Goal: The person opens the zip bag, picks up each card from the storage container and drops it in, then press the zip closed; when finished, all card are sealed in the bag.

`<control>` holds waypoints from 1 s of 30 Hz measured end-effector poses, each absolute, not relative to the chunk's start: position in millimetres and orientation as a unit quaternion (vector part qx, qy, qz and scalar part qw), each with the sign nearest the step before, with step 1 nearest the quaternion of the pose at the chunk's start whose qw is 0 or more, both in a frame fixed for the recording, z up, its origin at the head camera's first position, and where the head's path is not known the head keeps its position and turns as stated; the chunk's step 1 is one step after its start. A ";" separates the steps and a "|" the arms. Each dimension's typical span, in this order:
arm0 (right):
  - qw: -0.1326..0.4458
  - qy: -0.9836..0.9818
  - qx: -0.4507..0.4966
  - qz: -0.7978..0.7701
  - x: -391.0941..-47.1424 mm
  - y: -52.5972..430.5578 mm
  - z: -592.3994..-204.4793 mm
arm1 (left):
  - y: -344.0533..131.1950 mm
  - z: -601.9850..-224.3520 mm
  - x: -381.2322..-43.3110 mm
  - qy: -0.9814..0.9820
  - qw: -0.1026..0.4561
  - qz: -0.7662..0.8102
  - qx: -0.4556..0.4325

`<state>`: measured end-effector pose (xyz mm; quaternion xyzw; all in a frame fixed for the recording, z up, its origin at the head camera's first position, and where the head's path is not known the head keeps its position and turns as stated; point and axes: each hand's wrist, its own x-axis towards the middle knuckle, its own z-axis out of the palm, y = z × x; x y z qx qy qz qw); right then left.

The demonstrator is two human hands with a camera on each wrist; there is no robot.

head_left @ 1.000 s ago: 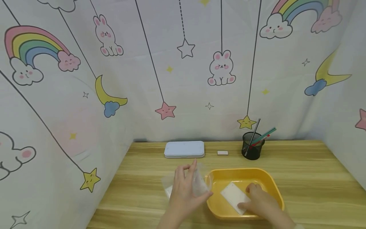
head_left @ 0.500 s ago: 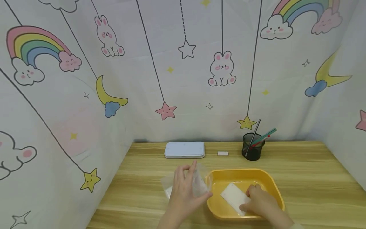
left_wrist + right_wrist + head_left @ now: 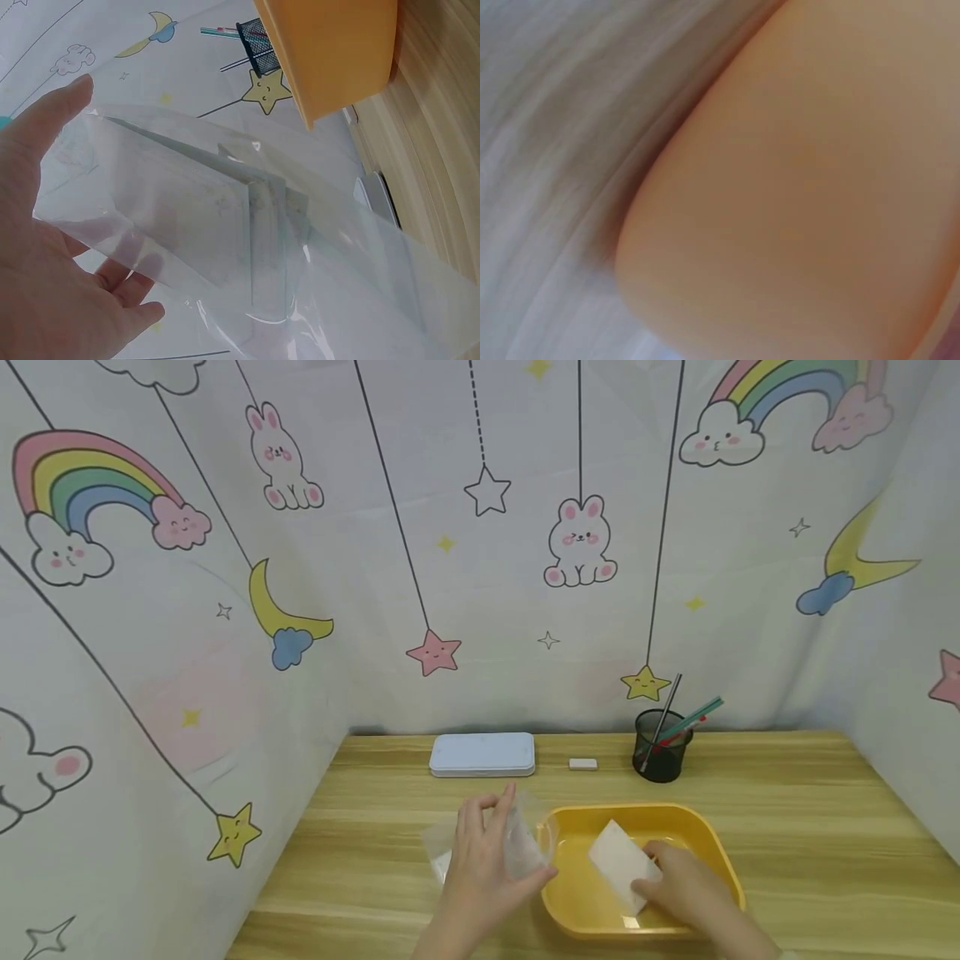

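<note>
My left hand (image 3: pixel 480 860) holds a clear plastic bag (image 3: pixel 525 843) to the left of the yellow tray (image 3: pixel 573 893). In the left wrist view, several flat whitish rectangular pieces (image 3: pixel 184 206) sit inside the bag, the thumb up at its mouth and the fingers partly behind the film. Inside the tray, my right hand (image 3: pixel 690 885) pinches a white rectangular card (image 3: pixel 621 862) by its right edge, thumb on the near side. The card is tilted, its upper left corner raised. The right wrist view holds mostly the tray's wall (image 3: pixel 795 187), blurred; neither right fingers nor card appear there.
A white flat case (image 3: pixel 482 754) lies at the back of the wooden table (image 3: pixel 795 827). Right of it are a small white eraser-like block (image 3: pixel 582 764) and a black mesh pen cup (image 3: pixel 660 752) with pencils. A printed cloth (image 3: pixel 495 568) hangs behind and at both sides.
My right hand has tightened on the white card and lifted it slightly off the tray floor, shifting it a little up and right. The left hand and bag stay in place.
</note>
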<state>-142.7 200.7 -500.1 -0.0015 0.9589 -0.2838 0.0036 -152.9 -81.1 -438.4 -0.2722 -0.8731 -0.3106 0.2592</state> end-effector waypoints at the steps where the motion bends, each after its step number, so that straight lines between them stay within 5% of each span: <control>1: 0.000 0.959 -0.003 -0.285 -143.5 200.6 -499.5 | -81.2 -438.2 -152.6 -0.874 0.257 -0.311 -0.271; 30: -0.133 0.887 0.030 -0.441 -144.4 191.3 -452.8 | -83.0 -438.8 -150.9 -0.880 0.245 -0.309 -0.264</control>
